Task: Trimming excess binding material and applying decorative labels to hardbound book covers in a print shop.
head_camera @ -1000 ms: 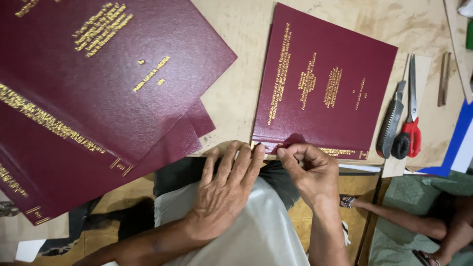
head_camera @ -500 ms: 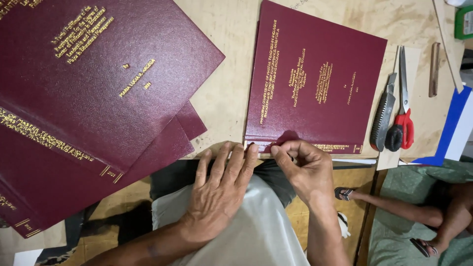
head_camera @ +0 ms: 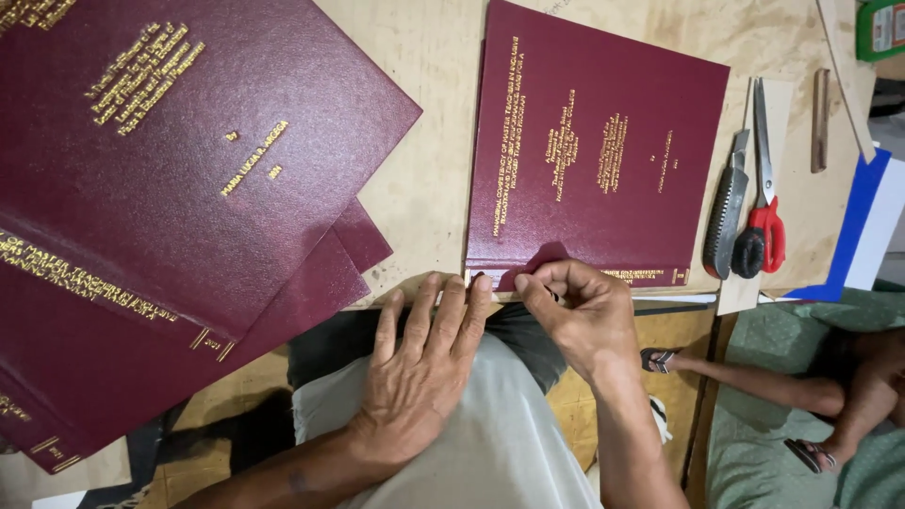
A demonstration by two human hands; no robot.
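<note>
A maroon hardcover book (head_camera: pixel 603 151) with gold lettering lies flat on the wooden table (head_camera: pixel 434 66), its spine edge toward me. My left hand (head_camera: pixel 424 368) lies flat at the table's near edge, fingers spread, fingertips touching the book's near corner. My right hand (head_camera: pixel 580 316) pinches a small flap of maroon cover material (head_camera: pixel 539 259) at the book's near edge between thumb and fingers.
A stack of maroon covers (head_camera: pixel 160 207) with gold lettering fills the left side. A utility knife (head_camera: pixel 726 212) and red-handled scissors (head_camera: pixel 765 198) lie right of the book. Blue and white sheets (head_camera: pixel 867 226) sit at the far right. Another person's legs (head_camera: pixel 811 377) are on the floor.
The view has shifted slightly; both hands stay at the book's near edge, with the right hand still working the maroon flap.
</note>
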